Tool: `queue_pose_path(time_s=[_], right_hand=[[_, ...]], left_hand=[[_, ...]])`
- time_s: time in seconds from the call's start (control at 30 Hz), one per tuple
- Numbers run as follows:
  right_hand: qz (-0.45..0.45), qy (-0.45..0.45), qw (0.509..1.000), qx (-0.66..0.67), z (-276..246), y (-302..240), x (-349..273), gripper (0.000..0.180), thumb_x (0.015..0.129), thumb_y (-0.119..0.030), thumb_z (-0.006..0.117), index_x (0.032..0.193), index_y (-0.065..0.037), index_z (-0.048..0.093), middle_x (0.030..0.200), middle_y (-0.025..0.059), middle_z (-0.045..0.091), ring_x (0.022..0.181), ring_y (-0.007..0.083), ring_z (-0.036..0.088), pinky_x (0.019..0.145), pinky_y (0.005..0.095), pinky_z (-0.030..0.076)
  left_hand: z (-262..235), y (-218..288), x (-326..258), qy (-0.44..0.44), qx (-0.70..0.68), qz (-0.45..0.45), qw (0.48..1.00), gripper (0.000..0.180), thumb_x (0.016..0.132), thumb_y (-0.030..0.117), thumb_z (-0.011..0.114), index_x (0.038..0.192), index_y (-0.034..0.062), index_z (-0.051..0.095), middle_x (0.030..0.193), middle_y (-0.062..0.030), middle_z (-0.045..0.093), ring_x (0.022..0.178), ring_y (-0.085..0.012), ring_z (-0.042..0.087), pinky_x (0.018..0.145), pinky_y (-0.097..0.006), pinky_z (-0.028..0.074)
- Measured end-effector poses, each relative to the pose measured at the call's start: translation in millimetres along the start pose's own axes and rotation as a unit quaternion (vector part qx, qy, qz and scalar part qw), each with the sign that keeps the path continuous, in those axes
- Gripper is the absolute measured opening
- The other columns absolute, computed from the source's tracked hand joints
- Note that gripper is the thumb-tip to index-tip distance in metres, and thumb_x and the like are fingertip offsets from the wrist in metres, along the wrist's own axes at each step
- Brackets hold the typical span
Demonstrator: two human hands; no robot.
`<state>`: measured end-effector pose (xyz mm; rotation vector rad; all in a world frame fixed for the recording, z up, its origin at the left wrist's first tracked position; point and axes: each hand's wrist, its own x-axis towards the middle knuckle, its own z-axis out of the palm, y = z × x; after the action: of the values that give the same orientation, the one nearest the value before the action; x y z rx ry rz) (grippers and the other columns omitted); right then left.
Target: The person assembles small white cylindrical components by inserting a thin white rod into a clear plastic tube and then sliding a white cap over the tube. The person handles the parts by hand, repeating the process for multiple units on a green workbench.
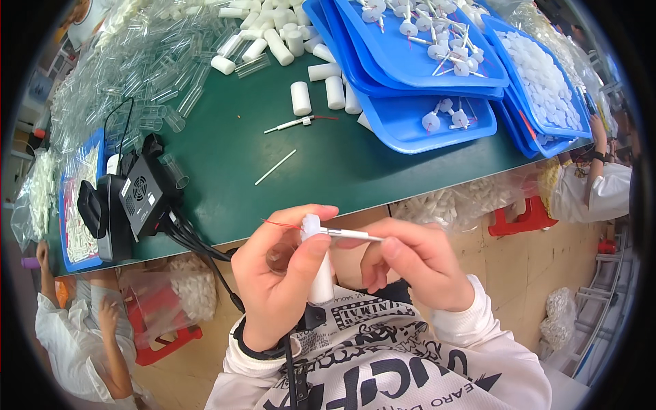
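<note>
My left hand [277, 273] is closed around a white cylinder [321, 280] held upright in front of my chest, and a clear tube [281, 258] shows inside the palm. A small white cap piece [311, 224] sits on the cylinder's top, with a thin red thread [279, 223] sticking out to the left. My right hand [418, 263] pinches a thin white stick [355, 234] that lies level and meets the cap piece from the right. Both hands are below the near edge of the green table [328, 171].
On the table are stacked blue trays [437, 130] with white stick-and-disc parts, a blue tray of white discs [540, 82], loose white cylinders [301, 98], a heap of clear tubes [143, 75], and a black box with cables [140, 198]. Other people sit at left [75, 328] and right [594, 184].
</note>
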<state>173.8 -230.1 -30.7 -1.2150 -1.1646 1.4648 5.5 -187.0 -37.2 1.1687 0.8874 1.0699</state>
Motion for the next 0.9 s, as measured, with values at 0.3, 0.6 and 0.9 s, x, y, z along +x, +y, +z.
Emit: queue_pose_path(time_s=[0.3, 0.6, 0.9], right_hand=[[-0.125, 0.161, 0.967, -0.156, -15.8, 12.9, -1.6, 0.012, 0.085, -0.002, 0.055, 0.093, 0.001, 0.063, 0.071, 0.0063, 0.062, 0.056, 0.0077, 0.053, 0.050, 0.0209, 0.040], [-0.308, 0.289, 0.755, -0.503, 31.3, 20.7, 98.9, 0.039, 0.079, 0.001, 0.055, 0.118, 0.002, 0.053, 0.104, 0.0160, 0.054, 0.085, 0.0261, 0.053, 0.073, 0.0331, 0.044], [-0.224, 0.061, 0.966, -0.114, 47.3, 20.6, 42.4, 0.036, 0.084, -0.010, 0.059, 0.118, 0.000, 0.052, 0.099, 0.0136, 0.059, 0.080, 0.0190, 0.061, 0.068, 0.0281, 0.051]], left_hand=[[-6.8, -7.1, 4.6, 0.053, 0.005, -0.043, 0.998, 0.029, 0.096, 0.026, 0.042, 0.105, 0.0000, 0.050, 0.055, -0.0054, 0.052, 0.046, -0.0066, 0.046, 0.041, -0.019, 0.033], [-10.4, -10.0, 6.4, 0.200, -0.187, 0.008, 0.962, 0.031, 0.095, 0.033, 0.044, 0.115, 0.0087, 0.045, 0.084, -0.0112, 0.062, 0.045, -0.0048, 0.036, 0.041, -0.018, 0.028], [-0.6, -19.6, 9.8, 0.238, -0.170, 0.005, 0.956, 0.027, 0.093, 0.025, 0.051, 0.109, 0.0030, 0.050, 0.079, -0.0038, 0.059, 0.048, -0.0021, 0.036, 0.041, -0.017, 0.025]])
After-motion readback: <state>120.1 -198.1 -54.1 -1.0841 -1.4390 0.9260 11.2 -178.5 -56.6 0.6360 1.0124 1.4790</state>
